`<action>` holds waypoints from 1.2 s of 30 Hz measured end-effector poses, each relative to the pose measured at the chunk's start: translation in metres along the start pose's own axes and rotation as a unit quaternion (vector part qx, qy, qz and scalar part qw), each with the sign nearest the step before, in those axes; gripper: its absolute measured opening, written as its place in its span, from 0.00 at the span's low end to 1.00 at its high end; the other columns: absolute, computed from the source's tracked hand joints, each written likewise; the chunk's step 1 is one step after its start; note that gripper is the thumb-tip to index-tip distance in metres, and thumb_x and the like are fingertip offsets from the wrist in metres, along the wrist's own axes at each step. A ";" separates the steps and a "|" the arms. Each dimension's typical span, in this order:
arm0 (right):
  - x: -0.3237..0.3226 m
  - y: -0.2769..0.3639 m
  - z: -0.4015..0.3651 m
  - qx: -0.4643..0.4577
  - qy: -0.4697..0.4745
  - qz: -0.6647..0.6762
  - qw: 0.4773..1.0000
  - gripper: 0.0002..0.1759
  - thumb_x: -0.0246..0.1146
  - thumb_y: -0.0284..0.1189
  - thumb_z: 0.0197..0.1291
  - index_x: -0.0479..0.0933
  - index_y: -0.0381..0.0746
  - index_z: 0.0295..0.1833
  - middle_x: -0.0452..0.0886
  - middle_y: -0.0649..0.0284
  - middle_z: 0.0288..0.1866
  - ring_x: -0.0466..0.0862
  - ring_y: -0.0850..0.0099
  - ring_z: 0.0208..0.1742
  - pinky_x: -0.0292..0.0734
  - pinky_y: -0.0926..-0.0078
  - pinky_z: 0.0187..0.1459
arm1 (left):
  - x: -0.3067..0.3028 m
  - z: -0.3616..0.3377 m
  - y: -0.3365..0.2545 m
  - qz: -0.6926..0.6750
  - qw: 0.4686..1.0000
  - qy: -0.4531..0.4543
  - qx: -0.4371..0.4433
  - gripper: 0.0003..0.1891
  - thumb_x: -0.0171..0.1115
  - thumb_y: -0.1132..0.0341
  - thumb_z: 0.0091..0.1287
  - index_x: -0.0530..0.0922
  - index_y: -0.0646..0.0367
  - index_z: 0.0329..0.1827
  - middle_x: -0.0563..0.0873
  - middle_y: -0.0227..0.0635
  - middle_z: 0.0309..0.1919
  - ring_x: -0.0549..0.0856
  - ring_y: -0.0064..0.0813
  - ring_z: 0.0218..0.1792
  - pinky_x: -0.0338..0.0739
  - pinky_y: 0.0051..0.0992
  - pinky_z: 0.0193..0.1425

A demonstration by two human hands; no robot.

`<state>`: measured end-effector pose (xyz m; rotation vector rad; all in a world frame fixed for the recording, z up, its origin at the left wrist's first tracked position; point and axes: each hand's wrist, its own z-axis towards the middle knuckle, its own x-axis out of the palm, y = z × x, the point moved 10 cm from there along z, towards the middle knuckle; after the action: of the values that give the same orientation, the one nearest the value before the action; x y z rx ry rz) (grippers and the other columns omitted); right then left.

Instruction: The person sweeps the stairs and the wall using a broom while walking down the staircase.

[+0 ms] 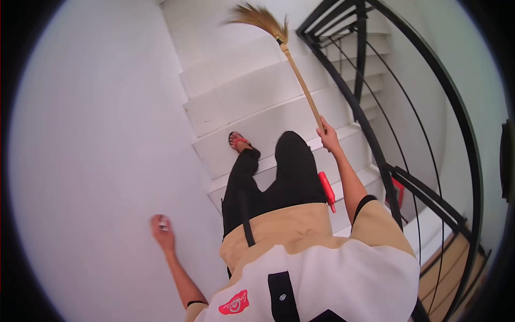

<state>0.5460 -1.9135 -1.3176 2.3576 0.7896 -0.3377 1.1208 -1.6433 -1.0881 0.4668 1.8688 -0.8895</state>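
- I see one broom [288,55], its pale, slim handle [303,86] clasped near the end by the right hand [330,138].
- Its golden-brown bristles [261,19] fan loosely leftward, dark-banded where they meet the handle.
- It slants forward over white steps [230,110]; I can't tell whether the bristles touch them.

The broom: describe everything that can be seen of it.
The broom has a slim, straight, light-tan handle that looks like wood or bamboo. A dark band shows at the neck, where brown, straw-like bristles fan out, mostly curving left. It points forward, away from the body, over the pale steps and left of the black railing. The right hand grips the handle's near end. Whether the bristles touch a step is unclear.
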 end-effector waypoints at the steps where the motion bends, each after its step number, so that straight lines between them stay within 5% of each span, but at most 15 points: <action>1: -0.019 -0.010 -0.025 0.010 -0.035 -0.013 0.999 0.24 0.54 0.28 0.56 0.63 0.42 0.61 0.71 0.62 0.22 0.67 0.78 0.13 0.65 0.79 0.13 | 0.045 -0.018 0.022 -0.063 0.995 0.067 -0.037 0.03 0.54 0.74 0.58 0.73 0.60 0.34 0.75 0.33 0.31 0.74 0.26 0.30 0.69 0.21 0.26; 5: -0.053 -0.020 -0.093 0.044 -0.152 -0.050 0.986 0.26 0.54 0.26 0.55 0.62 0.42 0.62 0.75 0.58 0.21 0.69 0.74 0.11 0.68 0.74 0.14 | 0.147 -0.108 0.111 -0.111 0.949 0.257 -0.144 0.07 0.57 0.66 0.58 0.75 0.61 0.31 0.78 0.34 0.21 0.76 0.22 0.23 0.70 0.23 0.26; 7: -0.044 -0.065 -0.094 0.152 -0.122 0.108 0.975 0.15 0.52 0.27 0.57 0.65 0.40 0.51 0.68 0.63 0.18 0.64 0.78 0.11 0.62 0.80 0.10 | 0.165 -0.148 0.137 -0.120 0.892 0.350 -0.259 0.09 0.56 0.64 0.59 0.76 0.62 0.32 0.80 0.35 0.22 0.78 0.21 0.22 0.71 0.21 0.24; 11: 0.015 -0.158 -0.020 0.333 -0.006 0.499 0.800 0.08 0.48 0.32 0.62 0.60 0.42 0.32 0.59 0.71 0.14 0.56 0.83 0.10 0.53 0.88 0.08 | 0.163 -0.143 0.146 -0.178 0.855 0.334 -0.355 0.09 0.54 0.63 0.61 0.75 0.61 0.31 0.79 0.33 0.23 0.78 0.21 0.22 0.72 0.20 0.21; 15: 0.069 -0.047 0.016 0.252 0.135 0.536 0.795 0.08 0.49 0.33 0.62 0.60 0.42 0.34 0.58 0.71 0.14 0.58 0.83 0.10 0.52 0.87 0.07 | 0.153 -0.065 0.125 -0.236 0.873 0.258 -0.341 0.10 0.50 0.63 0.63 0.73 0.61 0.31 0.79 0.32 0.24 0.78 0.21 0.23 0.72 0.19 0.22; 17: 0.058 0.016 0.024 0.144 0.098 0.274 0.946 0.09 0.50 0.34 0.60 0.63 0.41 0.42 0.62 0.70 0.15 0.62 0.82 0.12 0.58 0.87 0.09 | 0.163 -0.027 0.097 -0.255 0.878 0.244 -0.325 0.11 0.49 0.62 0.64 0.73 0.60 0.32 0.79 0.33 0.25 0.78 0.21 0.24 0.72 0.20 0.24; 19: 0.060 0.039 0.064 -0.021 0.034 0.045 0.998 0.15 0.53 0.31 0.58 0.62 0.39 0.49 0.66 0.68 0.18 0.67 0.80 0.14 0.65 0.85 0.12 | 0.190 0.006 0.065 -0.254 0.878 0.269 -0.304 0.12 0.50 0.60 0.63 0.73 0.60 0.33 0.79 0.33 0.25 0.78 0.22 0.25 0.72 0.21 0.25; 21: 0.105 0.055 0.075 0.100 0.151 0.201 0.963 0.17 0.56 0.27 0.55 0.62 0.36 0.49 0.70 0.66 0.20 0.70 0.79 0.15 0.68 0.82 0.14 | 0.224 0.034 0.020 -0.239 0.876 0.314 -0.278 0.12 0.51 0.59 0.63 0.73 0.60 0.34 0.79 0.33 0.26 0.78 0.22 0.25 0.73 0.21 0.26; 23: 0.146 0.121 0.057 0.038 0.387 0.280 0.878 0.19 0.58 0.25 0.53 0.61 0.35 0.49 0.73 0.63 0.23 0.71 0.80 0.15 0.68 0.81 0.14 | 0.266 0.043 -0.017 -0.219 0.865 0.372 -0.254 0.13 0.51 0.58 0.62 0.73 0.60 0.36 0.79 0.33 0.28 0.78 0.21 0.27 0.72 0.21 0.27; 25: 0.139 0.183 0.052 -0.009 0.409 0.296 0.863 0.20 0.59 0.26 0.53 0.63 0.34 0.50 0.74 0.60 0.24 0.71 0.82 0.15 0.68 0.82 0.13 | 0.310 0.039 -0.041 -0.150 0.848 0.451 -0.235 0.18 0.54 0.54 0.60 0.72 0.60 0.42 0.78 0.34 0.30 0.76 0.21 0.29 0.72 0.20 0.27; 27: 0.126 0.187 0.101 -0.079 0.312 0.200 0.925 0.23 0.60 0.28 0.51 0.64 0.35 0.54 0.75 0.58 0.25 0.73 0.77 0.17 0.71 0.78 0.17 | 0.348 0.039 -0.040 -0.008 0.876 0.467 -0.118 0.30 0.57 0.47 0.55 0.65 0.64 0.50 0.78 0.49 0.36 0.80 0.42 0.38 0.74 0.35 0.41; 29: 0.096 0.194 0.140 -0.195 0.191 0.090 0.958 0.26 0.61 0.29 0.50 0.65 0.38 0.57 0.76 0.55 0.26 0.75 0.71 0.20 0.73 0.73 0.22 | 0.341 0.048 -0.074 0.102 0.877 0.454 -0.118 0.38 0.58 0.47 0.53 0.55 0.65 0.58 0.71 0.65 0.46 0.74 0.57 0.47 0.69 0.42 0.51; 31: 0.053 0.197 0.152 -0.352 0.048 -0.035 0.934 0.29 0.61 0.30 0.49 0.65 0.43 0.60 0.77 0.53 0.28 0.78 0.63 0.26 0.74 0.67 0.29 | 0.335 0.054 -0.076 0.137 0.875 0.443 -0.139 0.40 0.58 0.47 0.53 0.52 0.64 0.60 0.68 0.67 0.48 0.73 0.60 0.47 0.69 0.43 0.51; 33: 0.029 0.151 0.182 -0.250 0.017 -0.245 0.937 0.33 0.59 0.29 0.48 0.61 0.50 0.63 0.77 0.51 0.34 0.77 0.55 0.36 0.73 0.60 0.39 | 0.334 0.056 -0.070 0.155 0.873 0.436 -0.152 0.41 0.58 0.46 0.53 0.50 0.63 0.61 0.66 0.68 0.49 0.73 0.61 0.47 0.69 0.43 0.52; 36: -0.021 0.083 0.222 -0.179 -0.051 -0.330 0.925 0.35 0.56 0.27 0.49 0.55 0.50 0.65 0.77 0.49 0.39 0.77 0.54 0.40 0.73 0.59 0.41 | 0.325 0.038 -0.044 0.180 0.863 0.445 -0.157 0.42 0.59 0.46 0.52 0.50 0.63 0.61 0.65 0.68 0.50 0.72 0.62 0.49 0.68 0.43 0.53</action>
<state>0.5707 -2.1157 -1.4413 1.6672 1.4498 -0.5330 0.9688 -1.7207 -1.3708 1.1052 2.5611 -0.0614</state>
